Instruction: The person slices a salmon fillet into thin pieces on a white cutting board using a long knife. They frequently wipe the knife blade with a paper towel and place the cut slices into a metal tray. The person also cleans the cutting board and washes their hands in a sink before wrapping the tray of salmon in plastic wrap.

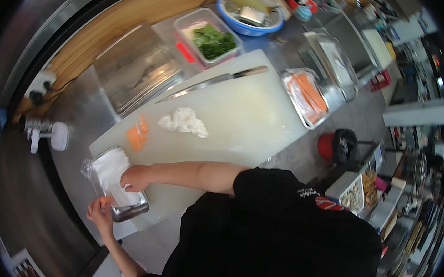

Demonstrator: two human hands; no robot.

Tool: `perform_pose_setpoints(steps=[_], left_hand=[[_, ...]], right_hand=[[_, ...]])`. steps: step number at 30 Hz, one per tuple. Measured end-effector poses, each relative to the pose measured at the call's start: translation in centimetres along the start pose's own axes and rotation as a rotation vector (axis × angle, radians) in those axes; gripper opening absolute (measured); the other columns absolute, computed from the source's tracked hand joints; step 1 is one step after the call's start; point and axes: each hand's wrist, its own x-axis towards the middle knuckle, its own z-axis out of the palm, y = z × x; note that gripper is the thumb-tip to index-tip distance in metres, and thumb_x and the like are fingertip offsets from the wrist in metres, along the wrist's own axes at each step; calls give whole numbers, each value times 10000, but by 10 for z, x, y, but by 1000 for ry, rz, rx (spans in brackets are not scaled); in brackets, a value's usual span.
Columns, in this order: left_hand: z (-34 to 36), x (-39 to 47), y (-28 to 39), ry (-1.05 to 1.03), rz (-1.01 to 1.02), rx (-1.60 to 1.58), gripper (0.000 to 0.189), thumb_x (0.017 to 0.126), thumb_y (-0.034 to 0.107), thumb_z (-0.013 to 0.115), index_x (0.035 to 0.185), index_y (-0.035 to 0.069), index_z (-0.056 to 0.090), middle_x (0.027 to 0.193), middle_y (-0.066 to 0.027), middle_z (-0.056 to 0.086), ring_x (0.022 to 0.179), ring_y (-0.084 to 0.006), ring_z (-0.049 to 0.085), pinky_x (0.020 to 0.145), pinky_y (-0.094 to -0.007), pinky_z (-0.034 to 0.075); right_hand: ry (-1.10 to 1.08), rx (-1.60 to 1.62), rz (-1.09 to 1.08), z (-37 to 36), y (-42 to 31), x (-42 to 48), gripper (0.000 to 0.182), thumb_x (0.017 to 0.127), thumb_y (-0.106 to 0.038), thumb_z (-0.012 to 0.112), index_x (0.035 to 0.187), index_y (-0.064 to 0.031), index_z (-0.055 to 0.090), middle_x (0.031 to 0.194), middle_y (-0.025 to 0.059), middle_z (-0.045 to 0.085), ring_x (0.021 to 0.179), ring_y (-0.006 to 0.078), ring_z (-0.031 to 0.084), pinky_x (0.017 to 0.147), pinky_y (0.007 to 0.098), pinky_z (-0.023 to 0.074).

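A metal tray lies at the left end of a white cutting board, with a white sheet, paper or cloth, spread over it. Clear plastic film hangs crumpled at its far side. My right hand rests on the sheet, fingers curled, seeming to pinch it. Beside the tray's left edge, my left hand has bent fingers against the film or rim; a bit of orange shows there, and its grip is unclear. Orange fish-like pieces and a crumpled white wad lie on the board.
A long knife lies along the board's far side. Behind stand a lidded metal pan, a plastic tub of green leaves and a blue-rimmed bowl. At right sits a tray of orange fillets; a red bin stands below.
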Motion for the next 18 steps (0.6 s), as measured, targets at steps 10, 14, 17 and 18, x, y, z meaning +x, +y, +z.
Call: perform_pose_setpoints(steps=[10,14,17,18], left_hand=[[26,26,262,-416,115,-1009,250,841,93,726,1039,-24,627,959,-67,657,932,-140,592,853,-294,467],[69,35,376,-636,300,-1022,268,861,141,708,1060,-19,626,931,-76,660,904,-150,606,826,-275,467],[85,28,427,-704,365,-1032,336,871,170,698,1140,-9,603,968,-104,660,936,-198,620,833,-296,473],[86,27,442,-718,373,-1052,358,874,175,695,1166,-5,594,987,-115,658,952,-214,622,838,-307,475]], right_hand=[[552,927,198,-82,-8,-252,406,935,-159,650,1308,-27,560,1198,83,635,1065,170,605,910,326,504],[789,1128,376,-100,-1,-346,255,925,-118,650,1163,-25,643,1056,56,678,921,121,626,785,259,510],[953,1018,531,-117,-12,-401,210,922,-144,658,1096,-27,667,940,33,688,785,88,613,705,239,498],[1003,1007,553,-123,-15,-419,208,922,-150,658,1090,-27,667,930,32,688,779,87,614,697,238,499]])
